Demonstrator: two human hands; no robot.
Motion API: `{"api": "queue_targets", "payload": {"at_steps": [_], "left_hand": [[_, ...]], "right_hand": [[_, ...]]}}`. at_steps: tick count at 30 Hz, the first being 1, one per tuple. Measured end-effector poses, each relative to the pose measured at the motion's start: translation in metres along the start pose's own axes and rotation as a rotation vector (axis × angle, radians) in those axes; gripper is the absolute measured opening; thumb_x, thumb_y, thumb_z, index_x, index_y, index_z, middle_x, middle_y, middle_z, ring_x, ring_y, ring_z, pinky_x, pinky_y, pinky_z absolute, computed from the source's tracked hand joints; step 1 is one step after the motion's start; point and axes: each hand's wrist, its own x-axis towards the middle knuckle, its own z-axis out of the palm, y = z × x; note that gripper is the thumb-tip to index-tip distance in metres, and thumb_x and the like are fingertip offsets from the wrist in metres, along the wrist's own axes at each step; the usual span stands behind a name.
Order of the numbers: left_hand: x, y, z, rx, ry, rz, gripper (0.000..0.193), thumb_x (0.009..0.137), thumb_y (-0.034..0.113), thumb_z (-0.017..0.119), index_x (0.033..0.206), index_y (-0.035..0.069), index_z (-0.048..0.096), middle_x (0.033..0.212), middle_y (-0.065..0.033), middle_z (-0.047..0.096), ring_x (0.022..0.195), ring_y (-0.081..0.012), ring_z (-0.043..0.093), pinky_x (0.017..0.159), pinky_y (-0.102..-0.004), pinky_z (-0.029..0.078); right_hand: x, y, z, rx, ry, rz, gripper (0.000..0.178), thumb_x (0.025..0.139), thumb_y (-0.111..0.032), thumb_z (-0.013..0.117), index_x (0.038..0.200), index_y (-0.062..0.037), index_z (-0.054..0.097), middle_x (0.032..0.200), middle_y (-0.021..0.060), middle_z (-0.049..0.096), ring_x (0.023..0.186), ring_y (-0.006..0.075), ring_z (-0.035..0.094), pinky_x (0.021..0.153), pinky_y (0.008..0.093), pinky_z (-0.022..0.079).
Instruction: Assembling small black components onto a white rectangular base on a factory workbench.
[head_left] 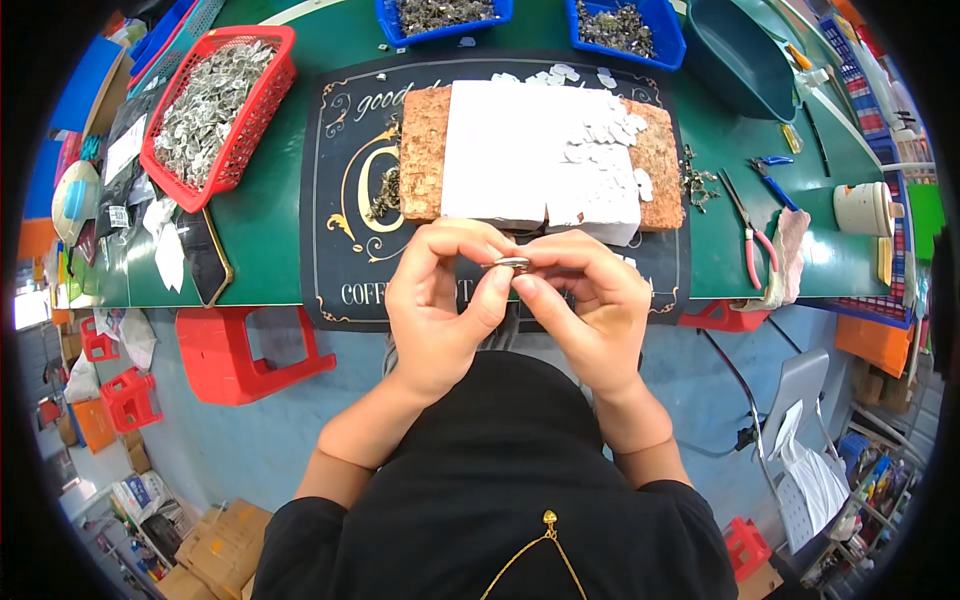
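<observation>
Close to my body, at the near edge of the black mat, both hands meet over a small silvery metal piece. My left hand pinches it between thumb and forefinger from one side. From the other side my right hand grips it with thumb and fingertips. Its exact kind is too small to make out. Just beyond my fingers lies a white block on a brown, cork-like slab. Several flat white pieces are scattered on the block's right part.
A red basket full of small pieces stands at the left. Two blue bins of metal bits and a dark green tray are at the back. Pink-handled pliers, blue-handled cutters and a white cup lie right.
</observation>
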Motion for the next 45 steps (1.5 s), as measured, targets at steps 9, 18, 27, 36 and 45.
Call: {"api": "queue_targets", "payload": {"at_steps": [9, 18, 27, 36, 45], "left_hand": [[0.007, -0.001, -0.010, 0.159, -0.141, 0.131, 0.017, 0.074, -0.012, 0.060, 0.087, -0.001, 0.057, 0.088, -0.0078, 0.058, 0.081, -0.0138, 0.056, 0.075, -0.0265, 0.046], [-0.002, -0.006, -0.004, 0.041, -0.034, -0.023, 0.016, 0.076, -0.011, 0.061, 0.088, -0.002, 0.058, 0.089, -0.0076, 0.059, 0.081, -0.0132, 0.057, 0.078, -0.0266, 0.048], [0.031, -0.008, -0.014, 1.139, -0.275, 0.460, 0.050, 0.063, 0.009, 0.079, 0.110, 0.004, 0.061, 0.119, -0.0124, 0.059, 0.118, -0.0366, 0.048, 0.098, -0.0450, 0.039], [0.036, -0.018, -0.006, 1.131, -0.207, 0.528, 0.049, 0.064, -0.001, 0.074, 0.112, 0.002, 0.063, 0.122, -0.0122, 0.061, 0.118, -0.0330, 0.053, 0.100, -0.0426, 0.041], [0.037, -0.020, -0.011, 1.148, -0.214, 0.511, 0.045, 0.070, -0.002, 0.071, 0.114, 0.002, 0.063, 0.122, -0.0124, 0.062, 0.119, -0.0331, 0.054, 0.100, -0.0423, 0.041]], "right_hand": [[0.003, -0.002, -0.003, -0.342, 0.009, -0.315, 0.016, 0.074, 0.005, 0.072, 0.089, 0.0038, 0.068, 0.083, 0.0140, 0.067, 0.075, 0.0246, 0.066, 0.068, 0.0319, 0.052], [-0.003, 0.008, -0.006, 0.092, 0.006, 0.012, 0.016, 0.078, 0.009, 0.067, 0.093, 0.0070, 0.064, 0.083, 0.0131, 0.064, 0.084, 0.0179, 0.063, 0.071, 0.0271, 0.054], [0.019, 0.003, -0.017, -1.010, 0.032, -0.495, 0.012, 0.070, -0.001, 0.068, 0.080, -0.0057, 0.063, 0.074, 0.0053, 0.060, 0.073, 0.0240, 0.053, 0.070, 0.0348, 0.040], [0.028, 0.006, -0.015, -0.897, 0.068, -0.571, 0.012, 0.064, 0.000, 0.066, 0.074, -0.0012, 0.060, 0.077, 0.0075, 0.055, 0.078, 0.0263, 0.051, 0.066, 0.0331, 0.047], [0.031, 0.015, -0.009, -0.919, 0.072, -0.574, 0.010, 0.064, -0.001, 0.065, 0.071, -0.0013, 0.058, 0.076, 0.0085, 0.055, 0.077, 0.0273, 0.052, 0.066, 0.0338, 0.047]]}}
